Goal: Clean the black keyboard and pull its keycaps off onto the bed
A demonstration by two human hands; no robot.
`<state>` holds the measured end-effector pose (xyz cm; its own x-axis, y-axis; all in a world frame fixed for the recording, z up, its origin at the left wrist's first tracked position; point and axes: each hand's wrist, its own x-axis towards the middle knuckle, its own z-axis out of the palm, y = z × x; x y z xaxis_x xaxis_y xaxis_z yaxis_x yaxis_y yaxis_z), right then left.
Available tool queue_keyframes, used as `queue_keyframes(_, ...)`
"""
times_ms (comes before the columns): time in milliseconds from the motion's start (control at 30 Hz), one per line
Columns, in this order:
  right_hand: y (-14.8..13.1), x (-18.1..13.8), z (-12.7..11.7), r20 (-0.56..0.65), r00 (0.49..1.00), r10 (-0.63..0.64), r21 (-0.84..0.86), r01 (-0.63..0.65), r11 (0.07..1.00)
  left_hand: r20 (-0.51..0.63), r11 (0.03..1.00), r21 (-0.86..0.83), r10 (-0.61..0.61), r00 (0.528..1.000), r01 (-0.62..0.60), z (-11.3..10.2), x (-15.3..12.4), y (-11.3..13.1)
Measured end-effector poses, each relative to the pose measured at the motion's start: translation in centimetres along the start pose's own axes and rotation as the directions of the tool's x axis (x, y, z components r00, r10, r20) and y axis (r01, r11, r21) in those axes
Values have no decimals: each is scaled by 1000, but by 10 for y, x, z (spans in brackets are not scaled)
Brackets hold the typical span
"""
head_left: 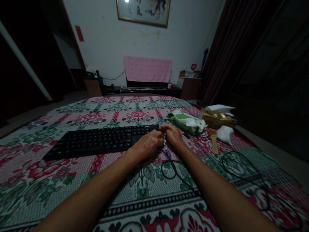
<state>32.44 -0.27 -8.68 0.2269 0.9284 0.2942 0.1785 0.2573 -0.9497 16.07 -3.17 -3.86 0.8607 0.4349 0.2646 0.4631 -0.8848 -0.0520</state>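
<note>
A black keyboard (pixel 96 141) lies at a slight slant on the patterned cloth (pixel 142 190). My left hand (pixel 151 141) is closed over the keyboard's right end, fingers bent inward. My right hand (pixel 172 133) meets it there, with thumb and fingers pinched together. A small bit of something white (pixel 164 141) shows between the hands; what the fingers grip is mostly hidden. Just below them is a purple cable plug (pixel 168 154), with a black cable (pixel 177 174) looping from it under my right forearm.
To the right lie a green-and-white wipes packet (pixel 187 122), a wooden-handled brush (pixel 214 145), a crumpled white tissue (pixel 225 133) and a gold tissue box (pixel 217 118). More black cable (pixel 256 167) curls at the right. A pink towel (pixel 148 69) drapes a screen by the wall.
</note>
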Motion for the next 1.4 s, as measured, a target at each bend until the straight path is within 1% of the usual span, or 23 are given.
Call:
queue_keyframes(100, 0, 1, 0, -5, 1000, -13, -18, 13, 1000, 0, 1000, -10, 22, 1000, -22, 1, 2, -1)
queue_keyframes(167, 0, 1, 0, -11, 1000, -24, -40, 23, 999, 2, 1000, -3, 13, 1000, -13, 4, 5, -3)
queue_keyframes(233, -1, 1, -1, -19, 999, -27, -49, 26, 998, 0, 999, 14, -32, 999, 32, 6, 8, -5)
queue_keyframes(333, -1, 0, 0, -21, 1000, -11, -33, 11, 999, -21, 990, 22, -140, 990, 140, 8, 9, -10)
queue_keyframes(400, -1, -1, 0, -15, 1000, -3, -28, 3, 1000, -17, 986, 6, -165, 986, 165, 5, 6, -12)
queue_keyframes(433, -1, -1, 0, -13, 1000, -3, -31, 2, 1000, -6, 988, -6, -152, 988, 151, 3, 3, -13)
queue_keyframes(533, -1, -1, 0, -14, 1000, -14, -45, 13, 999, 44, 997, -54, -59, 997, 62, -5, -4, -14)
queue_keyframes(600, -1, -1, 0, -13, 1000, -20, -46, 19, 999, 56, 997, -78, -25, 998, 30, -8, -6, -15)
queue_keyframes(667, -1, -2, 0, -8, 1000, -20, -38, 20, 999, 48, 996, -71, -53, 997, 57, -9, -7, -16)
queue_keyframes(800, -2, -2, 0, -5, 1000, -17, -38, 17, 999, 19, 983, -40, -178, 984, 179, -8, -7, -18)
queue_keyframes(867, -2, -2, 0, -4, 1000, -25, -49, 24, 998, 15, 984, -59, -166, 986, 166, -8, -9, -19)
queue_keyframes(967, 1, -1, 0, 4, 999, -49, -68, 49, 996, 9, 992, -99, -82, 997, 82, -10, -14, -19)
queue_keyframes(1033, 2, -1, 0, 12, 998, -68, -78, 68, 995, 10, 992, -110, -58, 998, 59, -11, -17, -18)
queue_keyframes(1100, 3, -1, 0, 18, 996, -83, -87, 84, 993, 17, 991, -101, -80, 997, 82, -10, -17, -18)
queue_keyframes(1267, 4, -1, -1, 23, 994, -111, -122, 113, 986, -7, 977, -61, -204, 979, 204, -5, -14, -21)
queue_keyframes(1333, 4, -1, 0, 18, 990, -142, -161, 143, 977, -17, 975, -82, -206, 978, 204, -6, -15, -23)
queue_keyframes(1400, 4, -2, 0, 23, 983, -180, -201, 181, 963, -15, 982, -116, -154, 988, 152, -10, -17, -25)
